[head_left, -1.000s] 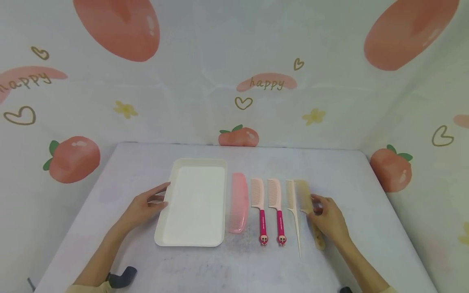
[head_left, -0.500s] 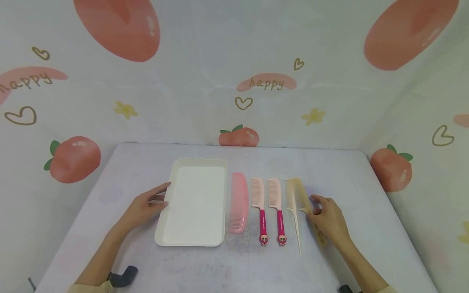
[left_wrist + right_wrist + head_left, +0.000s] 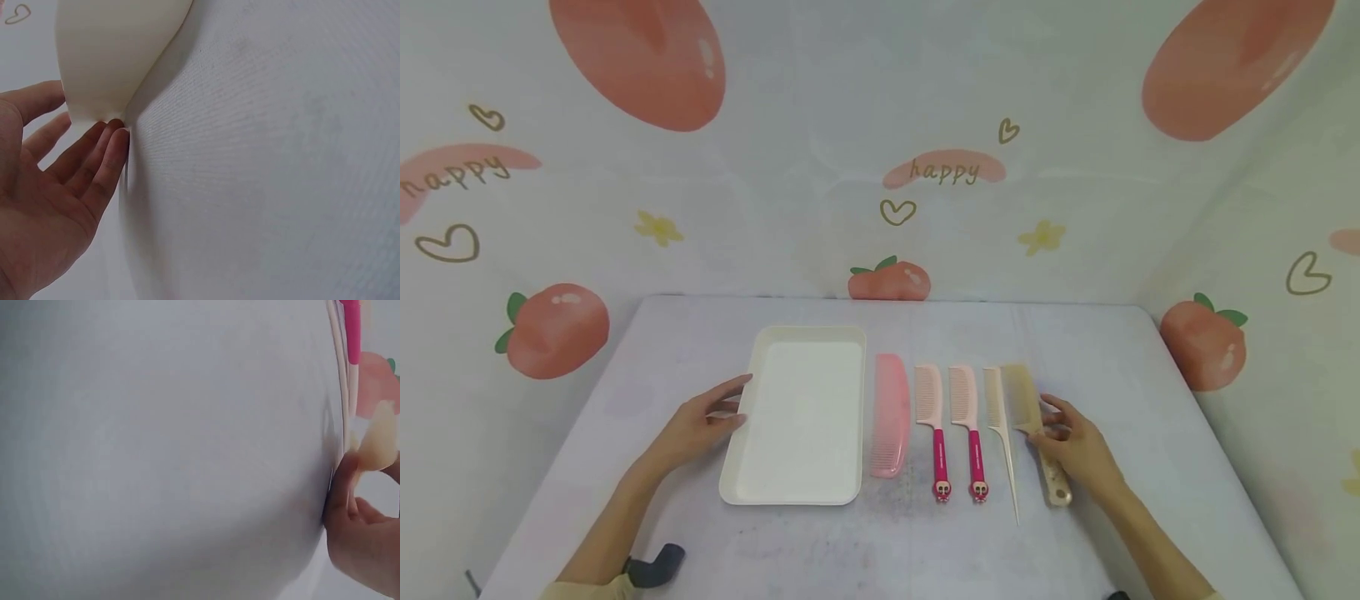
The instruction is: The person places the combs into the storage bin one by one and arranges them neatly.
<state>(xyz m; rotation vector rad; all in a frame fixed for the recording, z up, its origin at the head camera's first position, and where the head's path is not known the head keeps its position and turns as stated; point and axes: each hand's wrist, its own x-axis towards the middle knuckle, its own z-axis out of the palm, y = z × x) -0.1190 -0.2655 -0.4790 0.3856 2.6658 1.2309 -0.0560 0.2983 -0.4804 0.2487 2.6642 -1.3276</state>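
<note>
My right hand (image 3: 1078,446) pinches a tan comb (image 3: 1022,396) near the top of its speckled handle, at the right end of a row of combs. In the right wrist view, the comb's handle (image 3: 379,440) shows end-on between thumb and fingers. Close beside it on the left lies a cream rat-tail comb (image 3: 997,404). My left hand (image 3: 696,427) touches the left edge of a white tray (image 3: 857,417) with nearly straight fingers. In the left wrist view, its fingertips rest against the tray's outer wall (image 3: 112,56).
A wide pink comb (image 3: 891,417) lies just right of the tray. Two pale pink combs with magenta character handles, the left one (image 3: 938,450) and the right one (image 3: 974,450), follow in the row. A printed cloth backdrop (image 3: 805,225) stands behind the table.
The tan comb's head leaned left over the rat-tail comb, then shifted back right, and its handle turned slightly in my right hand. My left hand and the tray look unchanged.
</note>
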